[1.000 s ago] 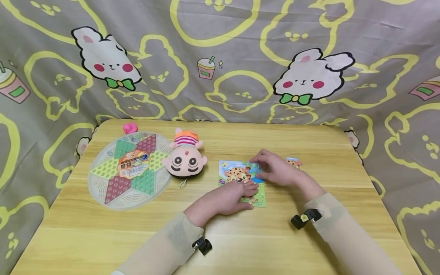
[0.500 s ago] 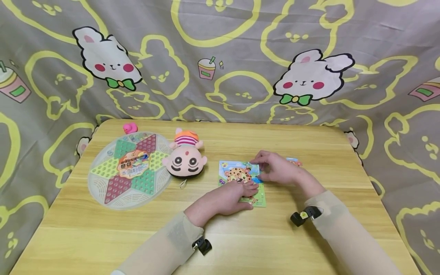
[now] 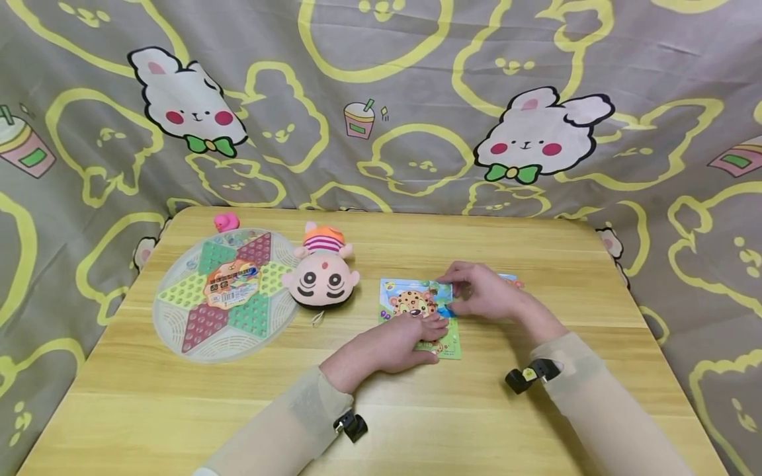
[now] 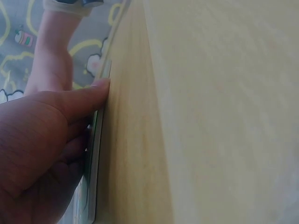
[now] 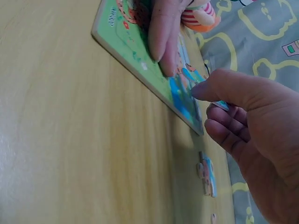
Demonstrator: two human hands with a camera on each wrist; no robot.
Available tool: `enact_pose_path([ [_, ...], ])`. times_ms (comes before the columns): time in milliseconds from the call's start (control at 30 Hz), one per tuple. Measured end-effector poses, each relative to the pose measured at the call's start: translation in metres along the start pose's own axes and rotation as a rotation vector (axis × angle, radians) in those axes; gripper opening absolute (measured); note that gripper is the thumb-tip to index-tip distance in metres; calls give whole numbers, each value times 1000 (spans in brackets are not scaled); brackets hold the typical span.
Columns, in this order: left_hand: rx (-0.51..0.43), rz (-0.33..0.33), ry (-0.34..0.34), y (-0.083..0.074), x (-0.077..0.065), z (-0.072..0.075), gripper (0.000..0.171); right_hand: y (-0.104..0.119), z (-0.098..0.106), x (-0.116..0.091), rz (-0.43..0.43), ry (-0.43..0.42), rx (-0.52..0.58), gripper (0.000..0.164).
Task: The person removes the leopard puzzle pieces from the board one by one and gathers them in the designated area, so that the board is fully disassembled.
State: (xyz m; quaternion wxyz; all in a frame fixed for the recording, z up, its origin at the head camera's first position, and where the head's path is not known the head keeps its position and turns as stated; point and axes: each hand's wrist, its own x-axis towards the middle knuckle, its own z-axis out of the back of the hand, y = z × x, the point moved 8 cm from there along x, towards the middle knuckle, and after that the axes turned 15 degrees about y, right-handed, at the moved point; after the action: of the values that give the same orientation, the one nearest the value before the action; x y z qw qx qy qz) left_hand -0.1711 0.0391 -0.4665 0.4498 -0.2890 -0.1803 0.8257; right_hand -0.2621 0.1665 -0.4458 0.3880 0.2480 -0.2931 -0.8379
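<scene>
A square leopard jigsaw puzzle board (image 3: 393, 285) lies flat on the table in front of me. My left hand (image 3: 407, 340) rests on its lower part, fingers stretched over the picture, with the thumb along the near edge. At the board's upper right corner my right hand (image 3: 485, 292) pinches a puzzle piece (image 5: 221, 105) between thumb and fingers; its fingers cover most of the piece. The right wrist view shows a loose puzzle piece (image 5: 208, 175) on the table beyond the board. In the left wrist view, the left thumb (image 4: 93, 95) touches the board's edge.
Left of the board lies a plush doll (image 3: 323, 274), head toward me. A round Chinese checkers board (image 3: 196, 347) is farther left, with a pink rubber duck (image 3: 227, 221) behind it. A patterned curtain (image 3: 411, 86) surrounds the wooden table (image 3: 178, 410).
My right hand has shifted slightly to the right at the board's corner, now covering more of the loose piece behind it. The left hand has stayed in place.
</scene>
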Motion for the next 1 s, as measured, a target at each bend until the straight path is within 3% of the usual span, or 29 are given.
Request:
enact_pose_path([
  [400,3,10,-10,-1,-1,1,56,11,15,-21,58,-81,-8,51],
  [733,5,21,-8,-2,-1,0,55,13,36,-59,87,-180,-56,42],
  [1000,1,28,-9,-2,-2,0,56,5,53,-92,60,-262,-118,42],
])
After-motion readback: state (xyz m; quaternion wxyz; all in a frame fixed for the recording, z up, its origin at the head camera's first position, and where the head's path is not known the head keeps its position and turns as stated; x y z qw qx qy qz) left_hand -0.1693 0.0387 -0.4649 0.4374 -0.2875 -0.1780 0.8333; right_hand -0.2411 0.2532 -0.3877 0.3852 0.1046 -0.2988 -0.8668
